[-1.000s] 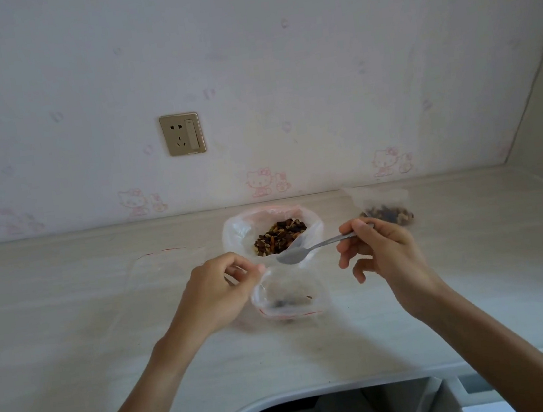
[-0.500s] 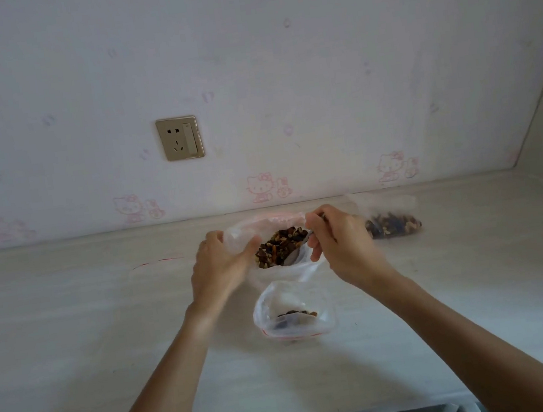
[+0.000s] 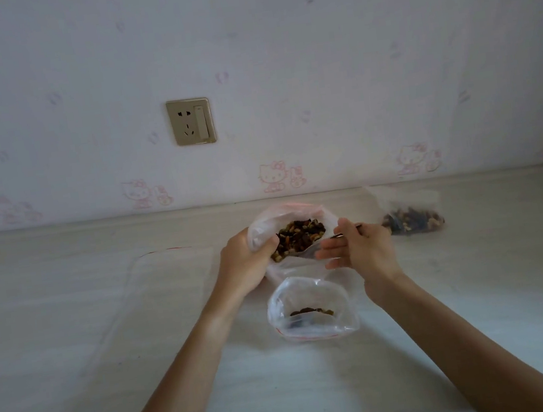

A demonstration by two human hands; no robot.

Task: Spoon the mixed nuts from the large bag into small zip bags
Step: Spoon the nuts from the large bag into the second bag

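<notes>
The large clear bag [image 3: 259, 231] of mixed nuts [image 3: 298, 237] stands open in the middle of the counter. My left hand [image 3: 246, 264] grips its left rim, thumb inside the opening. My right hand [image 3: 358, 246] is at the bag's right side and pinches a metal spoon [image 3: 346, 232] by the handle; its other fingers are spread out. The spoon's bowl lies low at the bag's front edge, mostly hidden. In front of both, a small zip bag [image 3: 311, 307] stands open with a few nuts at its bottom.
A filled small zip bag [image 3: 411, 218] lies at the back right. Flat empty zip bags [image 3: 167, 288] lie to the left of my left hand. A wall socket [image 3: 190, 122] is above the counter. The counter's front edge curves near the bottom.
My left hand left the small zip bag and took the large bag's rim. My right hand carried the spoon to the large bag and has now drawn back slightly to the right.
</notes>
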